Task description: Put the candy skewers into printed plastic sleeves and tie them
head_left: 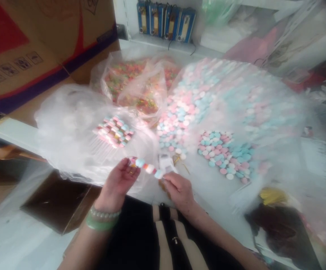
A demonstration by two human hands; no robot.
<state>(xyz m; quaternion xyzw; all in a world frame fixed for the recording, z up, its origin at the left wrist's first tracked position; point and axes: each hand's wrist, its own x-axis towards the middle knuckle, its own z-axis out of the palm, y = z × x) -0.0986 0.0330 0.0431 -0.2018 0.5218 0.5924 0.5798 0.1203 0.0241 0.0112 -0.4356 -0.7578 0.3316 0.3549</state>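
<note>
Left of the pile [222, 153], the left hand [120, 177] and right hand [180, 188] pinch opposite ends of the candy row [149, 168]. If either grip slackens, candies [139, 162] could slip off; a sideways swing might upset the stack [115, 131], farther left of the pile.

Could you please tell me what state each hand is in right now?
Left hand: closed on one end of the colourful strand.
Right hand: closed, pinching its other end.

Cardboard carton [50, 41]: row of small pictograms [8, 70]; lettering [106, 36] too blurred to read.
</note>
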